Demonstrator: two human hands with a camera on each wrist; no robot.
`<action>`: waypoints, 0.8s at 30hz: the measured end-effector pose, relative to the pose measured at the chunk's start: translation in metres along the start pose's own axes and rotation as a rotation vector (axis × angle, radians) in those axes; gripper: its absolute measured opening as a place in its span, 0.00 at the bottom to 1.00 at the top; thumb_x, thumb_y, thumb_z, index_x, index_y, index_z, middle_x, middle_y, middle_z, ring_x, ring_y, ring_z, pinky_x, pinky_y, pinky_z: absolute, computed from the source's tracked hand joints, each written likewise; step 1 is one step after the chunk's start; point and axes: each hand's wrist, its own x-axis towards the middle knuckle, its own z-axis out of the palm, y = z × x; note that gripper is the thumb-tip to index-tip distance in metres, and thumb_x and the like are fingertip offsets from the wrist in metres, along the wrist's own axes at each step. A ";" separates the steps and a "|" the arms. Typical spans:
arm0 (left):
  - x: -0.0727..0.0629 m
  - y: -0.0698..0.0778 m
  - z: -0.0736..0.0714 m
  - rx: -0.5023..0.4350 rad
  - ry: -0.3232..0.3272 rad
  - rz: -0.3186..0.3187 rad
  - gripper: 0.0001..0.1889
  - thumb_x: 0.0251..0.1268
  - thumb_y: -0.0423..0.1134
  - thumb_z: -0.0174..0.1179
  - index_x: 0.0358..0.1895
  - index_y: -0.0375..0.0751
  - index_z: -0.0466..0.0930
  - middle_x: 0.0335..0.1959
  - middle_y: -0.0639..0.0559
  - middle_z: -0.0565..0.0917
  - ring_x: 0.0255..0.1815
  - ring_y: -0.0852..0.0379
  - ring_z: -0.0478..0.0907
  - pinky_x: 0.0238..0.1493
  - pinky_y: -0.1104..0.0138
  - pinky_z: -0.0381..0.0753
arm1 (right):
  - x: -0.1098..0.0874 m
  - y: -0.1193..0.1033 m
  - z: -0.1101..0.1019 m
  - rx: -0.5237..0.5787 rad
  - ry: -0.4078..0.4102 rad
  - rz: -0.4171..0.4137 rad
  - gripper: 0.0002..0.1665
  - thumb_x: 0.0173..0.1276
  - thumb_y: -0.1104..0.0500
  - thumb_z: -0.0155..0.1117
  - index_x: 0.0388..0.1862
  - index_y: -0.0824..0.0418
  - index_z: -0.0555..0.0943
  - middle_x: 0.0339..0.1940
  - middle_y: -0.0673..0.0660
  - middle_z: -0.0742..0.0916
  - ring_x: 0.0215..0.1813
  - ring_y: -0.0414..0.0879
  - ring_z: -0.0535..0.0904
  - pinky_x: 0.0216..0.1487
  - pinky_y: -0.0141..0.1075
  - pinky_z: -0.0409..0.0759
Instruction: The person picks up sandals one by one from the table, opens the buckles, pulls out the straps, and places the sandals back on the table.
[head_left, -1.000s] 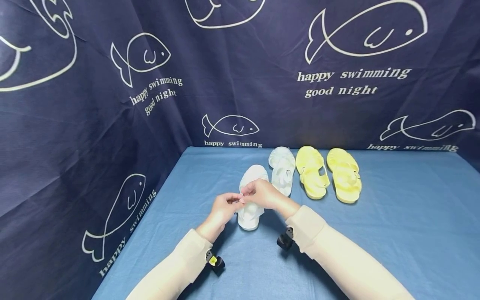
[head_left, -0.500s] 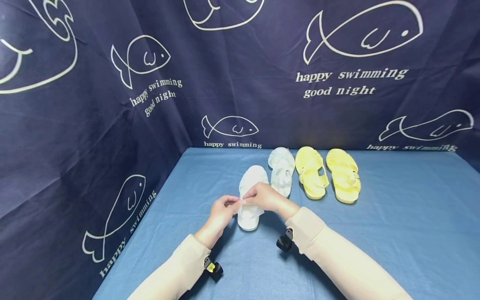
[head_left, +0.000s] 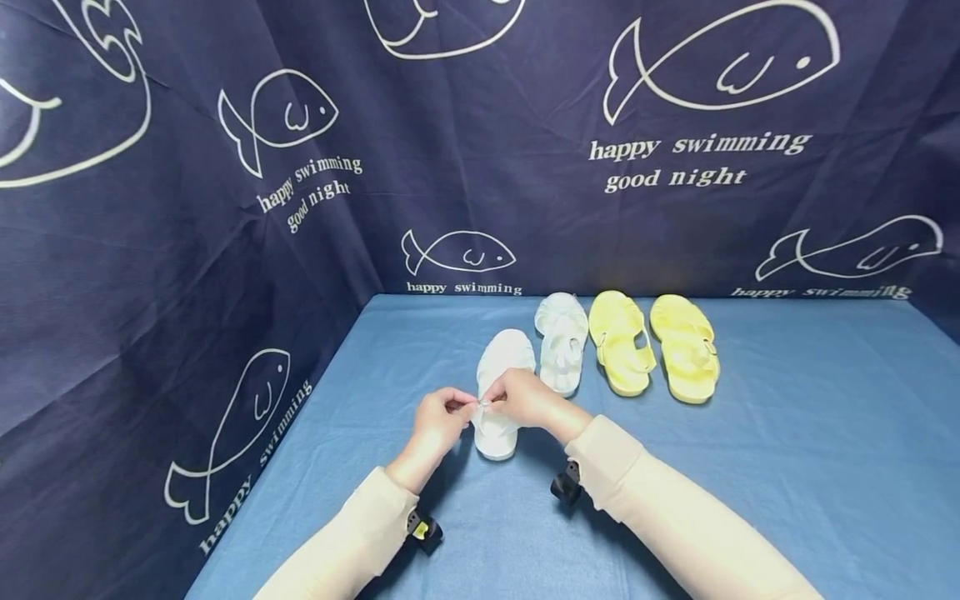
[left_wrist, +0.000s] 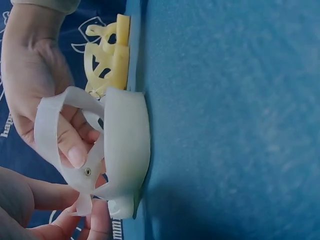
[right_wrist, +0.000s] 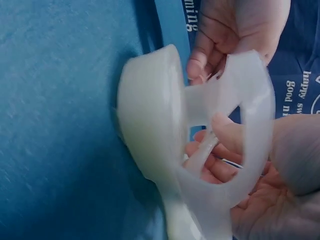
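Moved since the earlier frame: both hands, slightly, their fingertips now meeting a little nearer the person; all four sandals had kept their places.

Backdrop: one dark-blue curtain [head_left: 525, 108], creased, printed with white fish outlines and lettering; hung beyond the hands and along their left.

Surface: one table [head_left: 817, 433] covered in blue cloth, beneath and around both hands, its far edge against the curtain.

Footwear: one white sandal [head_left: 497, 427], directly under the fingertips, sole down on the table. One second white sandal [head_left: 561, 342], just beyond the right hand. Two yellow sandals [head_left: 618, 333], side by side, farther to that hand's right.

Hands: right hand [head_left: 525, 396], thumb and fingers pinching the strap, thumb reaching inside the raised band. Left hand [head_left: 438, 421], finger and thumb pinching the strap's loose end [left_wrist: 84, 206].

Strap [left_wrist: 47, 125]: translucent, looped above the worked sandal's sole; apparently flexible.

Fitting [left_wrist: 88, 171]: small, round, beside the right thumb; whether fastened, could not be told.

Handling note, as judged: work on the strap's fastening appeared to be in hand. It called for backing the fitting firmly with the right thumb and finger, keeping the loose end flat and untwisted in the left, and tugging lightly, lest the sole lift or the strap spring free.
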 end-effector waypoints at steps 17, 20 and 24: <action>0.005 -0.002 -0.006 -0.014 -0.008 0.013 0.04 0.57 0.29 0.67 0.35 0.35 0.88 0.29 0.45 0.87 0.26 0.64 0.78 0.30 0.72 0.78 | 0.003 0.009 0.003 0.231 0.062 0.127 0.08 0.57 0.65 0.72 0.37 0.66 0.89 0.34 0.58 0.90 0.35 0.39 0.80 0.36 0.29 0.79; 0.006 -0.002 -0.006 0.013 -0.002 0.022 0.04 0.57 0.31 0.68 0.35 0.37 0.88 0.29 0.46 0.88 0.26 0.65 0.77 0.30 0.72 0.78 | 0.003 0.009 0.004 0.270 0.064 0.163 0.09 0.57 0.64 0.73 0.37 0.65 0.89 0.35 0.57 0.90 0.38 0.40 0.81 0.39 0.31 0.80; 0.009 -0.002 -0.007 -0.022 -0.013 0.021 0.05 0.56 0.31 0.68 0.36 0.35 0.88 0.31 0.44 0.88 0.27 0.65 0.78 0.31 0.71 0.79 | 0.004 0.009 0.006 0.317 0.069 0.198 0.09 0.57 0.64 0.73 0.38 0.65 0.89 0.37 0.57 0.90 0.41 0.42 0.82 0.42 0.31 0.80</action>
